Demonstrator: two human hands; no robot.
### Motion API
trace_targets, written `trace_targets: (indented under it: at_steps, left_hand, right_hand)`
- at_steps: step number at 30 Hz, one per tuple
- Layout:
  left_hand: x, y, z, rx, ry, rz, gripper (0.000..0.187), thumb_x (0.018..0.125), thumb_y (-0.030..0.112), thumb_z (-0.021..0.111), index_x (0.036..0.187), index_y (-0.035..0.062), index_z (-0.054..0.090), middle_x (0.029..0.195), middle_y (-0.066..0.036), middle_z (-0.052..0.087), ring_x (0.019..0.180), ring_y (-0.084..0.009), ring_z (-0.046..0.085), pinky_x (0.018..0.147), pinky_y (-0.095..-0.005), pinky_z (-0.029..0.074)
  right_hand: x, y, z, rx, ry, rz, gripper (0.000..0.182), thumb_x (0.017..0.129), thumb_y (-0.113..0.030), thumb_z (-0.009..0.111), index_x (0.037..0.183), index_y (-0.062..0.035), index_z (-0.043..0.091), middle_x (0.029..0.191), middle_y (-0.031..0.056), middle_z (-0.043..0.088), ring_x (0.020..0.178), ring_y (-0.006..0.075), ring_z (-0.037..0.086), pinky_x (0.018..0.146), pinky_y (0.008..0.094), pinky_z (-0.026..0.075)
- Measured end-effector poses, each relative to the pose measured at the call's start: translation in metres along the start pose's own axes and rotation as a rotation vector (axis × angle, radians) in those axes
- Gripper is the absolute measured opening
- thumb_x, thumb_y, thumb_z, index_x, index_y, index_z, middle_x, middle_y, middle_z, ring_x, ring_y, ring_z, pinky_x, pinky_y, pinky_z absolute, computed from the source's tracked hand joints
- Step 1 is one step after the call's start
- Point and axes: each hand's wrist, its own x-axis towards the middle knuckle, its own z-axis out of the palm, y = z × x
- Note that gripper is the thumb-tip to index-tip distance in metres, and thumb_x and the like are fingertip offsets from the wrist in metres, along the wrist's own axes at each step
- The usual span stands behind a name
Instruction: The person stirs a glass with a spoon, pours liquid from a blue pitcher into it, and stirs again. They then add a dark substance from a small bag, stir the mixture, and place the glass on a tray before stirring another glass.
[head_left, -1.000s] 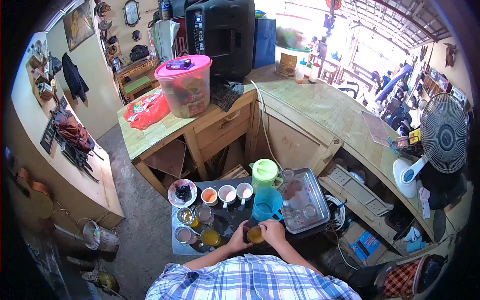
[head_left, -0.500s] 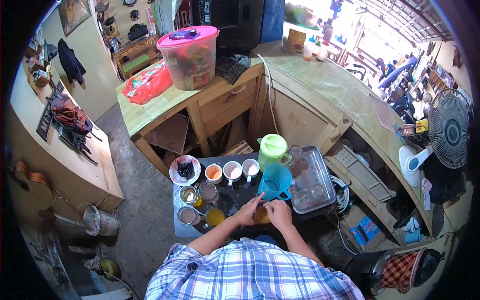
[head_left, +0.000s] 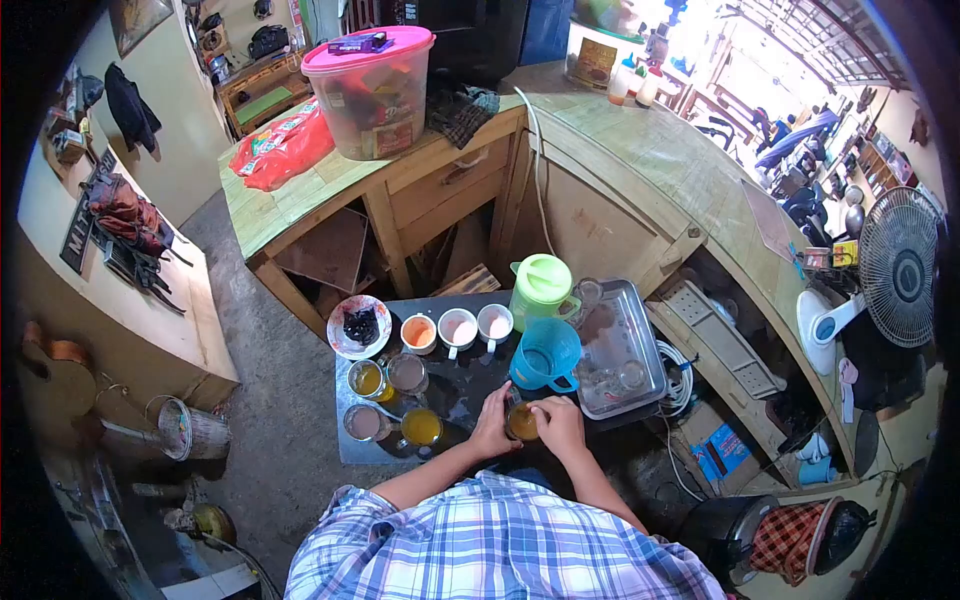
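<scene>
A glass of amber drink (head_left: 521, 424) stands at the table's near edge between my hands. My left hand (head_left: 492, 428) is closed against its left side. Over the right of its rim, my right hand (head_left: 560, 425) has its fingers pinched together; whatever they hold is too small to make out. Just beyond is a blue pitcher (head_left: 546, 352), with a lidded green pitcher (head_left: 545, 290) behind it. To the left stand a glass mug of yellow drink (head_left: 421, 428), another yellow drink (head_left: 369, 380) and two glasses of greyish-brown drink (head_left: 407, 374).
Three cups holding powder, among them a white cup (head_left: 458, 330), line the table's far side beside a plate of black pieces (head_left: 360, 327). At right lies a metal tray (head_left: 650, 350) with glasses. A wooden counter (head_left: 620, 150) wraps around, bearing a fan (head_left: 895, 265).
The whole view has shifted slightly, with the table appearing a little higher and further left. My hands stay at the same glass, the left one's fingers now slightly further from the right hand.
</scene>
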Motion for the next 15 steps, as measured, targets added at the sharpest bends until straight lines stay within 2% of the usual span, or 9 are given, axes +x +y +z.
trace_targets:
  at_steps: [2,4,6,9,11,12,13,14,15]
  left_hand:
    - [0.004,-0.009,0.004,-0.018,-0.018,0.130,0.131,0.045,0.018,0.091,0.148,0.0031,0.012,0.145,-0.021,0.030,0.134,-0.0409,0.030,0.113,-0.0464,0.027]
    - [0.003,0.008,-0.006,0.058,-0.030,0.112,0.129,0.046,0.017,0.089,0.148,0.0039,0.012,0.144,-0.022,0.031,0.135,-0.0412,0.029,0.113,-0.0455,0.027]
    - [0.008,0.014,-0.011,0.136,-0.045,0.102,0.126,0.048,0.017,0.088,0.149,0.0046,0.013,0.144,-0.023,0.032,0.136,-0.0415,0.028,0.114,-0.0447,0.027]
    - [0.013,0.002,-0.007,0.034,-0.014,0.165,0.124,0.047,0.016,0.088,0.148,0.0047,0.016,0.142,-0.022,0.034,0.135,-0.0407,0.030,0.114,-0.0447,0.027]
    - [0.012,-0.007,0.001,-0.369,-0.051,0.143,0.125,0.048,0.020,0.090,0.148,0.0048,0.016,0.149,-0.019,0.027,0.133,-0.0388,0.032,0.112,-0.0434,0.029]
    - [0.011,-0.006,0.000,-0.372,-0.051,0.142,0.125,0.048,0.020,0.090,0.148,0.0048,0.016,0.149,-0.019,0.027,0.133,-0.0388,0.032,0.112,-0.0434,0.029]
    - [0.012,-0.006,-0.003,-0.217,-0.057,0.128,0.126,0.047,0.020,0.090,0.148,0.0061,0.016,0.144,-0.019,0.032,0.131,-0.0387,0.034,0.111,-0.0455,0.029]
    - [0.012,-0.006,-0.006,-0.061,-0.062,0.114,0.128,0.045,0.021,0.091,0.148,0.0074,0.016,0.139,-0.019,0.037,0.129,-0.0387,0.036,0.110,-0.0477,0.029]
    - [0.013,0.000,-0.010,-0.060,-0.060,0.115,0.128,0.045,0.021,0.091,0.148,0.0074,0.016,0.139,-0.019,0.037,0.129,-0.0387,0.036,0.110,-0.0477,0.029]
  right_hand:
    - [0.000,-0.001,-0.004,-0.047,-0.026,0.020,0.011,0.079,-0.011,0.065,0.083,-0.0062,0.074,0.085,0.0125,0.069,0.081,0.0309,0.064,0.075,0.0403,0.050]
    - [-0.001,0.000,-0.004,-0.095,-0.050,0.044,0.011,0.079,-0.011,0.065,0.084,-0.0060,0.074,0.085,0.0124,0.069,0.081,0.0307,0.064,0.075,0.0400,0.051]
    - [0.000,0.001,-0.003,0.019,-0.067,-0.003,0.010,0.079,-0.010,0.065,0.083,-0.0057,0.073,0.084,0.0123,0.069,0.081,0.0303,0.064,0.075,0.0395,0.051]
    - [0.002,-0.006,-0.009,-0.096,0.005,0.013,0.010,0.079,-0.010,0.065,0.083,-0.0057,0.074,0.084,0.0124,0.069,0.081,0.0304,0.064,0.075,0.0394,0.051]
    - [0.000,0.007,-0.002,-0.036,-0.052,0.031,0.010,0.079,-0.011,0.065,0.083,-0.0058,0.074,0.083,0.0121,0.069,0.081,0.0305,0.064,0.075,0.0398,0.051]
    - [0.001,0.005,-0.004,0.026,-0.104,0.050,0.010,0.079,-0.011,0.065,0.083,-0.0059,0.074,0.082,0.0119,0.069,0.082,0.0305,0.064,0.075,0.0402,0.051]
    - [0.000,0.002,-0.006,0.025,-0.104,0.051,0.010,0.079,-0.011,0.065,0.083,-0.0059,0.074,0.082,0.0119,0.069,0.082,0.0305,0.064,0.075,0.0402,0.051]
    - [-0.001,-0.002,-0.007,0.007,-0.040,0.023,0.010,0.079,-0.011,0.065,0.082,-0.0058,0.074,0.082,0.0117,0.069,0.082,0.0305,0.064,0.075,0.0403,0.050]
    - [0.000,-0.007,-0.009,-0.010,0.024,-0.007,0.010,0.079,-0.011,0.066,0.082,-0.0057,0.074,0.082,0.0116,0.069,0.082,0.0306,0.064,0.075,0.0403,0.050]
